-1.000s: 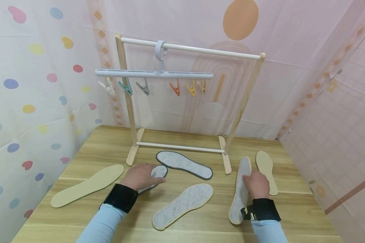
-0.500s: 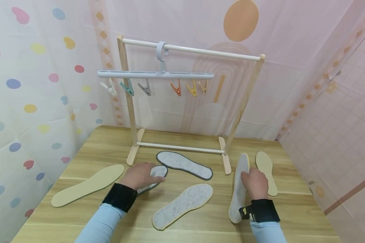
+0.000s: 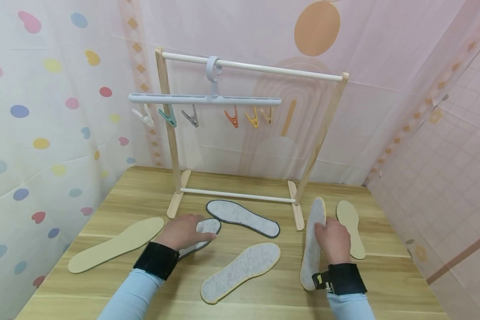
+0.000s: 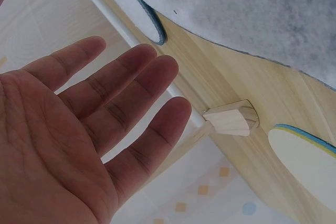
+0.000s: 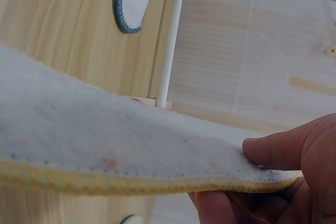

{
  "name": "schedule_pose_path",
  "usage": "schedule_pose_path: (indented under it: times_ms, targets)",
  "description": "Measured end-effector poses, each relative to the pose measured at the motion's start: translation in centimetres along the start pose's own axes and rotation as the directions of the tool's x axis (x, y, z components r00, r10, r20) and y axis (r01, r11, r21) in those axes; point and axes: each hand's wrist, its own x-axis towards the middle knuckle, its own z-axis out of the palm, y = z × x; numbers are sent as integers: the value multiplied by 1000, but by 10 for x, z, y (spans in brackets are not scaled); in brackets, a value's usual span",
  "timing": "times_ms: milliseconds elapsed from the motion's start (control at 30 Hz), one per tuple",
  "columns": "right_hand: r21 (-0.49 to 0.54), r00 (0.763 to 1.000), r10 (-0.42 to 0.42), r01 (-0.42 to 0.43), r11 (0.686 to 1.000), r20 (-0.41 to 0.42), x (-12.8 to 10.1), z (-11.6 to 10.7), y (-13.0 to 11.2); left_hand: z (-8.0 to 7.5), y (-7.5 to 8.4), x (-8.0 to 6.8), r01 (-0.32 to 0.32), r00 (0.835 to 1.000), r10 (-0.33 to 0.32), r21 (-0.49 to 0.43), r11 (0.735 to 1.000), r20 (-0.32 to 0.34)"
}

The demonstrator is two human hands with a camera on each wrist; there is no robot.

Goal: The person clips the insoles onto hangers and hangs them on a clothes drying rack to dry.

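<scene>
Yellow-edged insole [image 3: 312, 253] pinched by right hand [image 3: 334, 242], lower right; left hand [image 4: 65, 140] spread, palm side in left-wrist view only.

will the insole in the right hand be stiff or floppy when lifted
The insole should mostly hold its shape: pinched by the right hand, it shows no fold. Looking thin, it's probably light. Its fuzzy surface suggests little slipping.

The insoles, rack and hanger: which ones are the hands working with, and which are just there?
Probably the job now:
- yellow-edged insole, pinched by the right hand
- dark-edged insole, near the left hand

Seemingly just there:
- other yellow-edged insole
- other dark-edged insole
- left cream insole
- right cream insole
- rack
- hanger
</scene>
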Motion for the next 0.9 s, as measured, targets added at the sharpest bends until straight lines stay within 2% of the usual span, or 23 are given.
schedule_pose_path:
  times_ms: [333,600,900]
  targets:
    - [23,1000,-3,3,1000,-18,-3,1,-9,1,-2,0,15,1000,-15,-15,1000,6]
    - [9,995,-75,76,997,-72,-4,2,-15,1,-2,0,18,1000,-18,-19,1000,0]
    - [43,984,-129,135,990,-125,-9,5,-21,3,-5,-1,12,1000,-12,-27,1000,-3]
